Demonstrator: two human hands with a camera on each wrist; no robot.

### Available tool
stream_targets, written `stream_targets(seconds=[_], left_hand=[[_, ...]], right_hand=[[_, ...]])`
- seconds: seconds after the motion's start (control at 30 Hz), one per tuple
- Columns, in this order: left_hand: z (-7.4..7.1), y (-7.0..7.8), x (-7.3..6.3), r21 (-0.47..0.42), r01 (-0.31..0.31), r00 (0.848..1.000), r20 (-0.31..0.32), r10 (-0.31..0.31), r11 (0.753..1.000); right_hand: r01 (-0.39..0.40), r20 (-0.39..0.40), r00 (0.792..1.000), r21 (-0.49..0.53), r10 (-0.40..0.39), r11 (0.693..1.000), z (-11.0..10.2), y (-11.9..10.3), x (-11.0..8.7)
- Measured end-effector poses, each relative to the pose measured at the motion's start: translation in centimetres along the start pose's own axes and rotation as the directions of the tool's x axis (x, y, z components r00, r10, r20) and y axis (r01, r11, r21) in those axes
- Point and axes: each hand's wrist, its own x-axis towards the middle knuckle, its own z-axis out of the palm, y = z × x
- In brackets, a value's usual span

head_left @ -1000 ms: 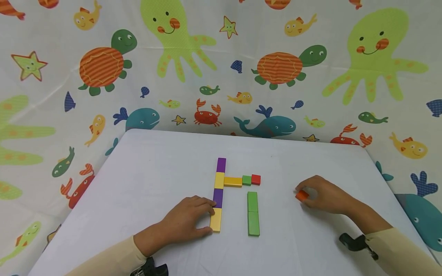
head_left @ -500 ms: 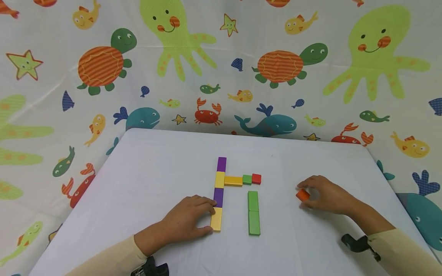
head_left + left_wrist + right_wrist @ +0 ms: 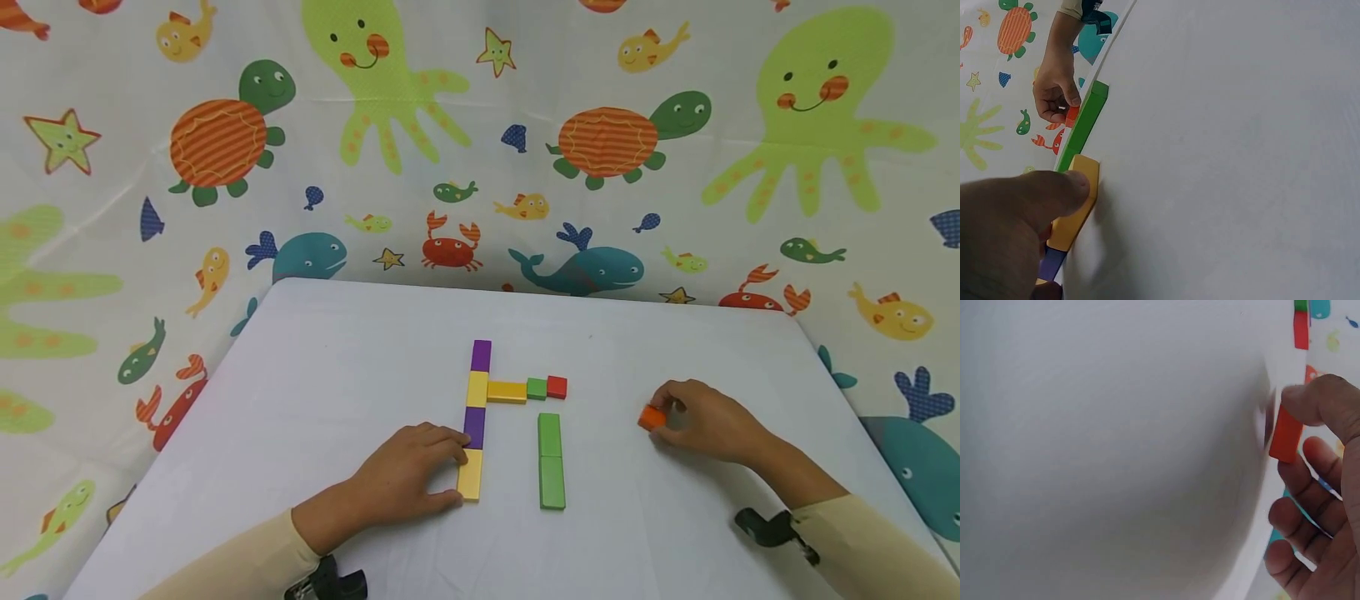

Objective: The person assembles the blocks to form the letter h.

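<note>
Out over the right part of the table, my right hand (image 3: 712, 425) pinches a small orange block (image 3: 651, 417) between thumb and fingers. The right wrist view shows the thumb on one end of that block and a fingertip at the other. My left hand (image 3: 408, 475) holds the lowest yellow block (image 3: 471, 477) along its left side, thumb at the near end and fingers by the purple block (image 3: 475, 427). Above these, another yellow block (image 3: 477, 388) and a top purple block (image 3: 481, 355) continue the straight column.
From the column a yellow-orange block (image 3: 507, 392), a small green block (image 3: 536, 388) and a red block (image 3: 557, 387) reach right in a row. Two longer green blocks (image 3: 551, 461) lie end to end below. A patterned cloth (image 3: 450, 117) hangs behind the white table (image 3: 360, 358).
The orange block has turned in my right fingers and now juts out to their left; the fingertips have drawn back a little. My left hand and the laid blocks stay put.
</note>
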Motion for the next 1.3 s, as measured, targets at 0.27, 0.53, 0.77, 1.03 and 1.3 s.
stream_targets(seconds=[0.27, 0.53, 0.77, 1.03, 1.3], left_hand=[[0.1, -0.1, -0.1, -0.001, -0.011, 1.000, -0.012, 0.011, 1.000], [0.3, -0.1, 0.0, 0.009, -0.022, 0.999, -0.030, 0.023, 1.000], [0.2, -0.2, 0.0, 0.010, -0.032, 0.999, -0.035, 0.032, 0.999], [0.0, -0.1, 0.0, 0.007, -0.026, 0.999, -0.023, 0.026, 1.000], [0.0, -0.1, 0.0, -0.003, -0.021, 1.000, -0.014, 0.021, 1.000]], right_hand=[[0.095, -0.079, 0.992, 0.007, -0.094, 0.995, 0.6, -1.4, 1.1], [0.143, -0.086, 0.986, -0.011, -0.143, 0.990, 1.5, -3.5, 2.4], [0.213, -0.124, 0.969, -0.022, -0.214, 0.977, 1.7, -5.3, 3.3], [0.262, -0.120, 0.957, -0.025, -0.263, 0.965, 2.3, -6.9, 4.0], [0.294, -0.129, 0.947, -0.022, -0.294, 0.956, 2.6, -7.8, 4.5]])
